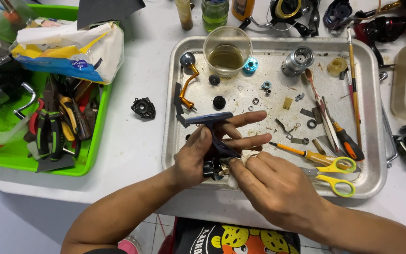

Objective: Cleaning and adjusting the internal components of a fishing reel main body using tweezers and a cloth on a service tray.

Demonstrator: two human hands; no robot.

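L hand (202,157) grips a dark blue fishing-reel body (212,136) w/ thumb on top, fingers stretched out flat behind it; the reel's T-shaped foot sticks up just above the fingers. R hand (271,186) is closed around a small white rag (240,157), pressing it vs. the reel's lower part. Both hover over the front-left area of a metal tray (175,94) on the white desk (137,141).

In tray: clear cup of yellowish liquid (227,51) at back, gold reel handle (188,84) by left wall, silver spool (297,60), blue ring part (250,65), small washers & black knobs scattered mid-tray. Yellow-handled scissors (337,175) lie just right of R hand, a yellow screwdriver (301,152) near them, brushes (353,84) along right side.

Left of tray: a black reel part (143,108) alone on desk, then a green bin (97,122) w/ pliers (48,131) & a tissue pack (66,49) resting on top.
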